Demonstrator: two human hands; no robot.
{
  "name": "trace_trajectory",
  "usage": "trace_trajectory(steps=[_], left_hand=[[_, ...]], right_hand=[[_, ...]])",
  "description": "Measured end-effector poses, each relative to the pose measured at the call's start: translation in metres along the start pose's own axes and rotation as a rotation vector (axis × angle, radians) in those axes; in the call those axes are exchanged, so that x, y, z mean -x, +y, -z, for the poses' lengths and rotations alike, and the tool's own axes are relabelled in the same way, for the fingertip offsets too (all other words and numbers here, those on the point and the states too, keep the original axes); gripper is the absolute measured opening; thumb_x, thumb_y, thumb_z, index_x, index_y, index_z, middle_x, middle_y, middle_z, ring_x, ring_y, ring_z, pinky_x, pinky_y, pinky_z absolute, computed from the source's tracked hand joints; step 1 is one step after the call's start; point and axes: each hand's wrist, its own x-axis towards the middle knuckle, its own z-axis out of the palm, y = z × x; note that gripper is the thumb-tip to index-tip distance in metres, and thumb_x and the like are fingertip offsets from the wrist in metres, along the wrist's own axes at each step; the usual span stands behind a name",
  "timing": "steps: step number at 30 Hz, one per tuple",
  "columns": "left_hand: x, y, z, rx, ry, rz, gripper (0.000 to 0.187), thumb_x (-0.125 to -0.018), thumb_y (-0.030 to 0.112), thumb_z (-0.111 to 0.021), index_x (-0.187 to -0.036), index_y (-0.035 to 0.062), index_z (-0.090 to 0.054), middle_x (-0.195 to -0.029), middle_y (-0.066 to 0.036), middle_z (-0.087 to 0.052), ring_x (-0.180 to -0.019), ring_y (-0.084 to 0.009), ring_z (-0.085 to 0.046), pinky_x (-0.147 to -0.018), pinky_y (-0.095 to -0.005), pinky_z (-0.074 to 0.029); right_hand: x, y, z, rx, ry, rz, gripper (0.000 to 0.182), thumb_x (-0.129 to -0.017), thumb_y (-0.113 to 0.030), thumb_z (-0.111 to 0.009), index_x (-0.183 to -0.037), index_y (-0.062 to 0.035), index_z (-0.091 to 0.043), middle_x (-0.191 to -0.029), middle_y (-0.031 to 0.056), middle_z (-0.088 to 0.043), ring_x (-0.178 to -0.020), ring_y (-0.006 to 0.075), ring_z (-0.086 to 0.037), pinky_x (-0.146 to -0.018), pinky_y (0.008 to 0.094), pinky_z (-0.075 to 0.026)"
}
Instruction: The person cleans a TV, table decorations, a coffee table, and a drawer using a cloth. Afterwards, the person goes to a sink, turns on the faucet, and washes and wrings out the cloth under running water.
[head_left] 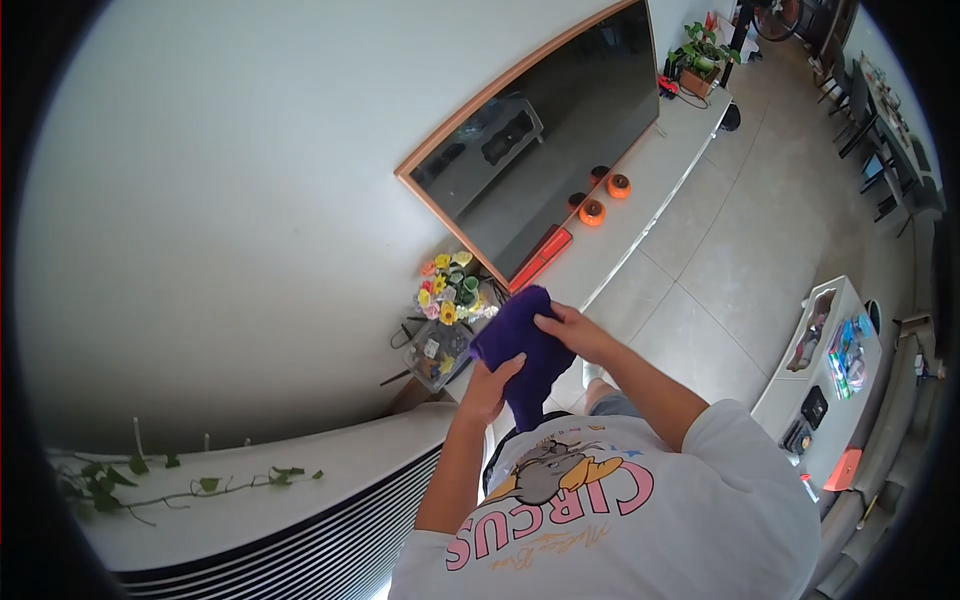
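A purple cloth (527, 345) hangs in folds between my two hands, in front of my body. My left hand (485, 388) grips its lower left side, thumb lying on top of the fabric. On the upper right side, my right hand (580, 332) holds the cloth with the thumb over it; the other fingers are hidden behind. Just beyond the cloth is the end of a white TV cabinet (640, 215). A bunch of artificial-looking flowers (447, 290) and a clear plastic box (436, 352) are near my left hand.
A large TV (560, 130) stands on the cabinet, with a red box (541, 258) and orange pumpkin-like ornaments (592, 212) before it. To the right is a white coffee table (815, 385) bearing several items. A vine (210, 487) trails over a white surface at lower left.
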Motion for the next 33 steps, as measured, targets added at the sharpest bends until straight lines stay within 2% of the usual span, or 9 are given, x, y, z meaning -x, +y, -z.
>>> trace_trajectory(steps=[4,5,8,11,12,17,22,26,33], left_hand=[[-0.068,-0.014,-0.016,-0.365,0.082,-0.082,0.035,-0.081,0.021,-0.065,-0.112,0.004,-0.058,-0.096,-0.007,-0.064,-0.081,-0.0192,-0.063,-0.072,-0.0306,-0.051],[-0.079,-0.006,-0.025,-0.647,0.108,0.004,0.039,-0.08,0.017,-0.067,-0.113,-0.0006,-0.056,-0.095,-0.008,-0.064,-0.081,-0.0179,-0.063,-0.07,-0.0315,-0.051],[-0.113,0.013,-0.051,-1.426,-0.175,0.086,0.038,-0.08,0.026,-0.067,-0.109,0.0039,-0.056,-0.095,-0.014,-0.064,-0.082,-0.0208,-0.063,-0.071,-0.0328,-0.05],[-0.138,0.077,-0.056,-1.227,0.034,0.036,0.036,-0.08,0.022,-0.068,-0.109,0.0052,-0.055,-0.1,-0.013,-0.064,-0.091,-0.0224,-0.062,-0.078,-0.0335,-0.049],[-0.146,0.093,-0.038,-1.259,0.171,-0.362,0.036,-0.08,0.014,-0.068,-0.11,0.0042,-0.053,-0.109,-0.013,-0.061,-0.101,-0.0238,-0.06,-0.088,-0.0342,-0.046],[-0.174,0.283,-0.012,-1.962,0.501,-1.078,0.061,-0.08,0.003,-0.065,-0.135,0.0001,-0.036,-0.133,-0.013,-0.046,-0.132,-0.0266,-0.032,-0.106,-0.0367,-0.029],[-0.182,0.436,-0.004,-2.72,0.724,-1.537,0.052,-0.094,0.039,-0.044,-0.14,0.0168,-0.036,-0.145,-0.002,-0.035,-0.136,-0.0244,-0.027,-0.108,-0.048,-0.017],[-0.191,0.447,-0.001,-3.016,0.7,-1.576,0.053,-0.095,0.05,-0.028,-0.14,0.0238,-0.037,-0.146,-0.004,-0.033,-0.134,-0.0257,-0.031,-0.106,-0.0554,-0.016],[-0.191,0.461,0.017,-3.162,0.703,-1.573,0.051,-0.096,0.05,-0.023,-0.138,0.0268,-0.038,-0.144,-0.004,-0.037,-0.132,-0.026,-0.036,-0.1,-0.0601,-0.028]], right_hand=[[-0.02,0.047,0.034,-0.454,0.195,-0.439,0.075,-0.082,-0.061,-0.053,-0.141,-0.0207,-0.028,-0.14,0.0117,-0.032,-0.128,0.0286,-0.035,-0.098,0.0549,-0.036],[-0.027,0.068,0.047,-0.744,-0.089,-0.462,0.082,-0.077,-0.072,-0.046,-0.143,-0.0311,-0.019,-0.149,0.0086,-0.012,-0.135,0.034,-0.016,-0.097,0.067,-0.026],[-0.078,0.08,0.053,-1.08,-0.064,-0.293,0.067,-0.086,-0.062,-0.046,-0.13,-0.0119,-0.045,-0.122,0.0098,-0.055,-0.11,0.024,-0.054,-0.097,0.0429,-0.043],[-0.116,0.023,0.07,-1.128,-0.168,-0.054,0.056,-0.09,-0.055,-0.044,-0.117,-0.0061,-0.054,-0.103,0.0082,-0.064,-0.092,0.0198,-0.063,-0.09,0.0334,-0.048],[-0.127,0.002,0.077,-1.109,-0.084,-0.043,0.052,-0.091,-0.051,-0.044,-0.118,-0.0066,-0.053,-0.106,0.0084,-0.063,-0.093,0.0198,-0.062,-0.088,0.0335,-0.048],[-0.218,-0.065,0.074,-0.536,0.326,0.373,0.049,-0.094,-0.032,-0.05,-0.133,-0.006,-0.038,-0.114,0.0076,-0.055,-0.097,0.0183,-0.059,-0.082,0.0283,-0.048],[-0.276,-0.136,0.032,0.381,0.774,0.921,0.06,-0.079,-0.022,-0.064,-0.131,-0.006,-0.039,-0.138,0.0201,-0.036,-0.124,0.039,-0.038,-0.103,0.0434,-0.032],[-0.326,-0.1,0.026,0.865,0.723,1.038,0.048,-0.073,-0.026,-0.07,-0.115,-0.0142,-0.05,-0.141,0.0184,-0.032,-0.13,0.0373,-0.029,-0.099,0.0599,-0.028],[-0.396,0.096,0.186,0.265,1.404,0.401,0.049,-0.09,-0.026,-0.049,-0.132,-0.002,-0.041,-0.137,0.0226,-0.037,-0.126,0.039,-0.034,-0.106,0.0489,-0.025]])
